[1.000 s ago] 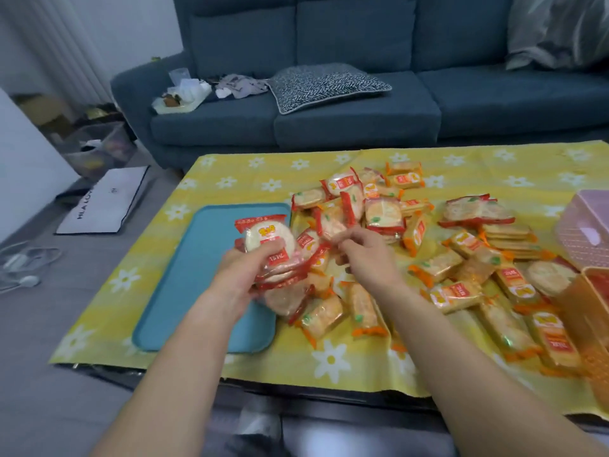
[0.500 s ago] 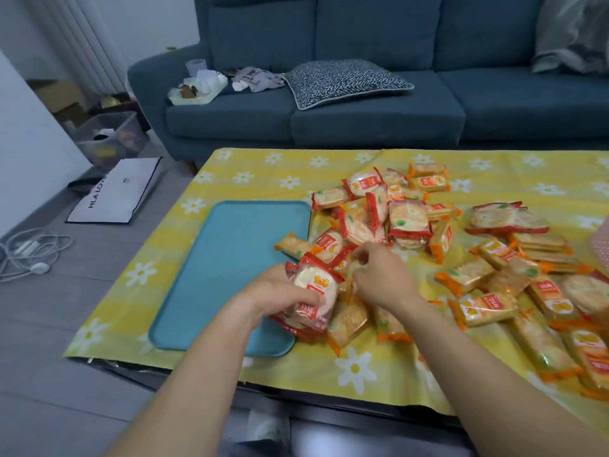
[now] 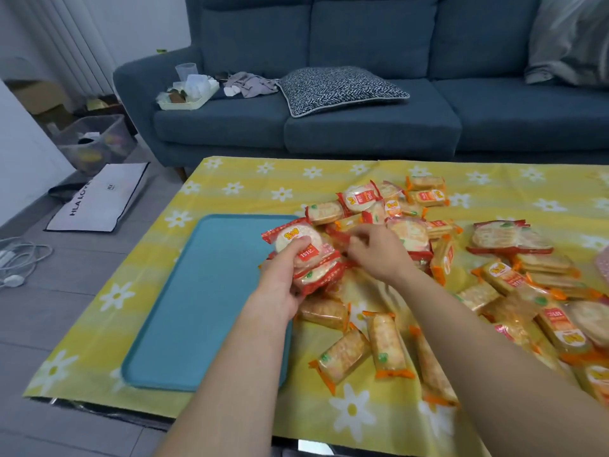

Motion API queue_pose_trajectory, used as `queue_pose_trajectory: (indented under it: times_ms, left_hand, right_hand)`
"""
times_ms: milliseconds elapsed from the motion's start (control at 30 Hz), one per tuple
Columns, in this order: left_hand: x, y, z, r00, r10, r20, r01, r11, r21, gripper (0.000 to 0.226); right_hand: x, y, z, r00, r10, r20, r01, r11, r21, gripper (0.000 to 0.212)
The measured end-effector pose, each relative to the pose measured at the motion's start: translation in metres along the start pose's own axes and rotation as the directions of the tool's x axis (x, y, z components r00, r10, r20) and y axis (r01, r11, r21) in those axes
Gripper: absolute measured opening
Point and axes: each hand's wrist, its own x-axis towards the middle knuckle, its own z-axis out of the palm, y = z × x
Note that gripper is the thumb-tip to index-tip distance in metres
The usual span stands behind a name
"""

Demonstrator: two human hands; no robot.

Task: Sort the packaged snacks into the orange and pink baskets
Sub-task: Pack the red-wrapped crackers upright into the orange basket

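Observation:
My left hand [image 3: 282,281] grips a stack of red-edged round rice-cracker packets [image 3: 308,255] above the right edge of the blue tray. My right hand [image 3: 379,250] reaches into the snack pile and its curled fingers pinch another red-edged packet [image 3: 341,237] beside the stack. Many packets lie loose on the yellow cloth: several orange-edged long ones [image 3: 385,346] near me and red-edged round ones [image 3: 357,197] farther back. A sliver of the pink basket [image 3: 604,265] shows at the right edge. The orange basket is out of view.
A blue tray [image 3: 197,305] lies on the left of the yellow daisy tablecloth [image 3: 250,189]. Behind the table stands a blue sofa [image 3: 362,127] with a patterned cushion. On the floor at left are a white bag [image 3: 99,196], a clear bin and cables.
The view has swung left and closer, so the baskets have slid out of frame. My left hand has lifted its stack of red packets; my right hand has moved up to a packet beside it.

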Motion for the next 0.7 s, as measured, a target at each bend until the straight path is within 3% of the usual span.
queue_pose_trajectory:
  times_ms: [100, 233, 333, 400, 567, 700]
  left_hand:
    - [0.010, -0.003, 0.006, 0.999, 0.006, -0.032, -0.006, 1.000, 0.012, 0.058]
    - [0.014, -0.005, 0.012, 1.000, 0.016, -0.016, -0.015, 0.999, 0.034, 0.049]
    - [0.013, -0.009, 0.015, 0.999, 0.037, 0.005, -0.038, 0.998, 0.051, 0.053]
    - [0.011, -0.009, 0.014, 0.998, 0.062, 0.021, -0.063, 0.998, 0.031, 0.055]
    - [-0.004, -0.007, 0.021, 0.983, 0.155, 0.100, -0.157, 0.988, 0.007, 0.053]
    - [-0.024, -0.011, 0.027, 0.963, 0.188, 0.195, -0.186, 0.982, -0.026, 0.058]
  right_hand:
    - [0.009, 0.004, -0.004, 0.998, 0.027, -0.056, -0.018, 0.988, 0.150, 0.008]
    - [0.017, 0.004, 0.004, 0.982, 0.165, 0.093, -0.188, 0.893, 0.409, 0.016]
    - [0.019, 0.003, 0.005, 0.938, 0.250, 0.243, -0.340, 0.806, 0.485, 0.046]
    - [0.018, 0.002, 0.003, 0.933, 0.282, 0.225, -0.360, 0.766, 0.533, 0.058]
    - [0.000, 0.001, -0.024, 0.903, 0.331, 0.275, -0.419, 0.530, 0.738, 0.030]
    - [-0.030, 0.002, -0.048, 0.913, 0.285, 0.291, -0.397, 0.468, 0.789, 0.028]
